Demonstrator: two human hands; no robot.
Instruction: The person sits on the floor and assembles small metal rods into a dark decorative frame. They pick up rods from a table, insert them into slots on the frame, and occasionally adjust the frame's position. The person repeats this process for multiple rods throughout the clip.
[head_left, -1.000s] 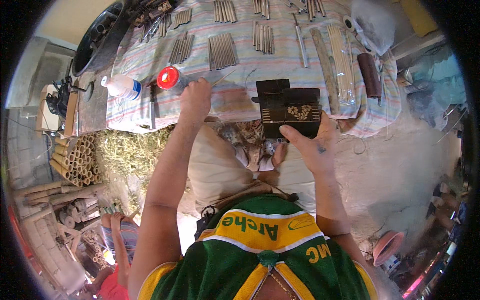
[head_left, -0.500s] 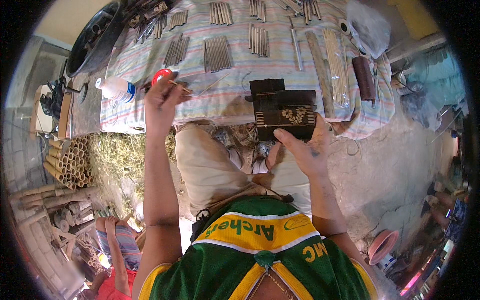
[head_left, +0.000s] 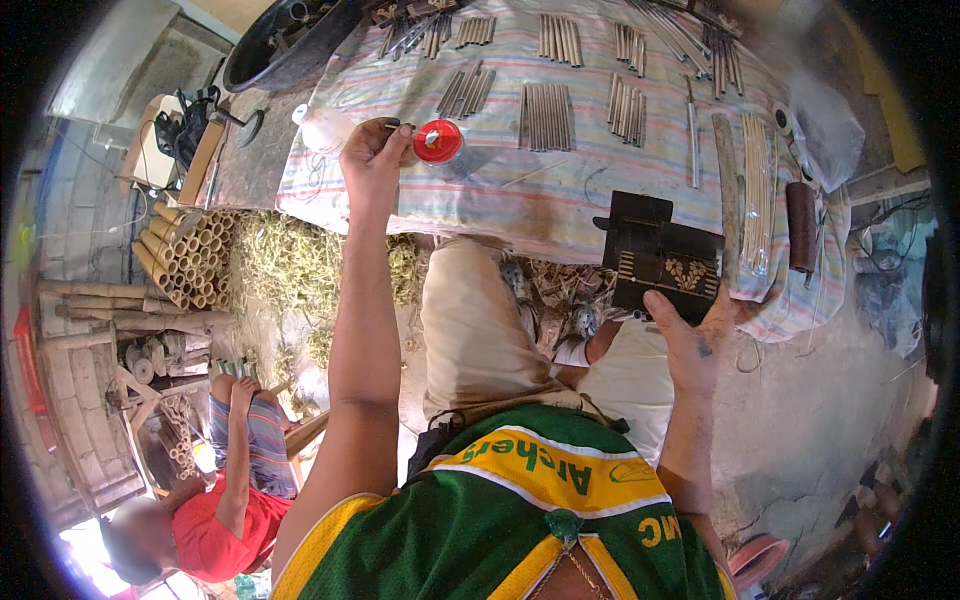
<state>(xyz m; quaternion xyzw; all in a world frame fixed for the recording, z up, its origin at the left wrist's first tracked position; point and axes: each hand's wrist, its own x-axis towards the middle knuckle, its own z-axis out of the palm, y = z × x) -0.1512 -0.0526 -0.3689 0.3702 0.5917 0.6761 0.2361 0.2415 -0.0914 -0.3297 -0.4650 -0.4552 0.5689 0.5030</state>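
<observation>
My right hand (head_left: 695, 335) grips a dark, flat-sided wooden piece (head_left: 665, 255) with upright panels and a pale floral pattern, its thumb on the near face. The piece is held at the table's near edge. Over at the left, my left hand (head_left: 372, 168) pinches a small dark piece (head_left: 393, 125) whose kind I cannot make out. Just right of that hand stands a can with a red top (head_left: 438, 141). Behind the hand, a white bottle (head_left: 324, 130) is partly hidden. A thin pale stick (head_left: 535, 173) lies on the striped cloth (head_left: 480, 205).
Bundles of thin grey tubes (head_left: 546, 117) lie in rows across the table. Pale sticks (head_left: 755, 195), a dark roll (head_left: 801, 227) and a clear plastic bag (head_left: 825, 130) are at the right. A black basin (head_left: 285, 45) stands far left; a person in red (head_left: 225, 525) sits lower left.
My left hand has moved left off the red-topped can, toward the white bottle, and now shows a small dark piece. The whole view has shifted; my right hand still holds the dark piece.
</observation>
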